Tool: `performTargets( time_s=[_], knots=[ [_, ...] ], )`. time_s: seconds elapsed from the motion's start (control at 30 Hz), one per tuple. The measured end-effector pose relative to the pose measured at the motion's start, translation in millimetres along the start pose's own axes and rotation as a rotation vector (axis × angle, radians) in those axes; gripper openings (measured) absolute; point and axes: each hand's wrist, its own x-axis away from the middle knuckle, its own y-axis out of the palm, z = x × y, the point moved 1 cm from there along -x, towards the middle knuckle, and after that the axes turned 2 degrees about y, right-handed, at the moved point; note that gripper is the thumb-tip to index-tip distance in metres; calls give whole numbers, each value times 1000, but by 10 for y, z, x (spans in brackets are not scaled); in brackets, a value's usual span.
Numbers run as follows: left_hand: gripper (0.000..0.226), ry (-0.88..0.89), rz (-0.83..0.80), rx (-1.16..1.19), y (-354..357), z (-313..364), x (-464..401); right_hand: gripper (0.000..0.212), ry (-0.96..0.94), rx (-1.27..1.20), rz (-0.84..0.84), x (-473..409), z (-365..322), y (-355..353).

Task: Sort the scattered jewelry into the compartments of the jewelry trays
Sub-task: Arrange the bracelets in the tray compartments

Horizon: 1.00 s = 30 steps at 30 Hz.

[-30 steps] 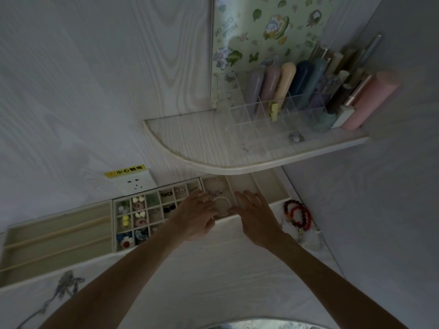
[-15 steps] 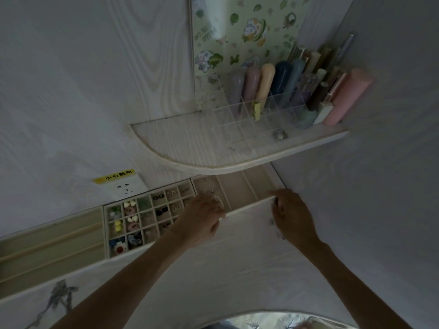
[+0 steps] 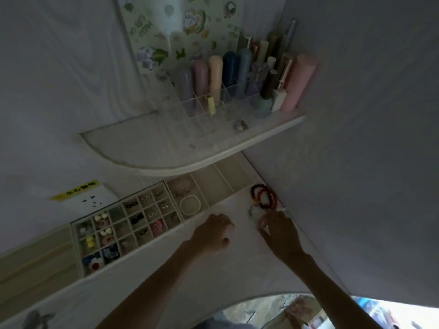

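Left hand (image 3: 212, 236) withdrawn from tray (image 3: 215, 184), loosely curled, empty; right hand (image 3: 278, 230) pinching pale beaded bracelet (image 3: 253, 213); white pearl bracelet (image 3: 190, 205) in tray.

White pearl bracelet (image 3: 190, 206), red bead bracelet (image 3: 268, 198), black bead bracelet (image 3: 257, 191), yellow label (image 3: 75, 189)

Yellow label (image 3: 75, 190) reads 小心触电, above socket (image 3: 89, 203)

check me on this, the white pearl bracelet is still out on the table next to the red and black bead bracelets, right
Not quite. The head view shows the white pearl bracelet lying inside a tray compartment. Only the red and black bead bracelets are out on the table.
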Motion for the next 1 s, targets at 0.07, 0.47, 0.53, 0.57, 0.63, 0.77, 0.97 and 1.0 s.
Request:
performTargets(
  time_s=[0.07,0.47,0.53,0.57,0.63,0.77,0.97,1.0],
  knots=[
    [53,-39,17,82,-28,2,-27,23,-29,23,-2,-9,-45,-16],
    [84,27,73,551,-197,-75,59,19,43,-665,-491,-203,-488,-601],
    [67,46,79,498,-282,-110,110,19,48,-737,-533,-253,-588,-701],
    [54,63,85,462,-327,-121,132,19,47,-746,-545,-286,-633,-748],
    [30,90,123,491,-373,-180,165,18,44,-770,-548,-363,-722,-805],
    [17,35,265,806,-363,-344,196,16,161,-936,-520,-539,-827,-826],
    [7,-187,545,1013,-481,-629,79,27,246,-1020,-460,-913,-873,-718],
    [4,-212,578,1014,-517,-658,48,28,235,-989,-443,-983,-876,-682]
  ],
)
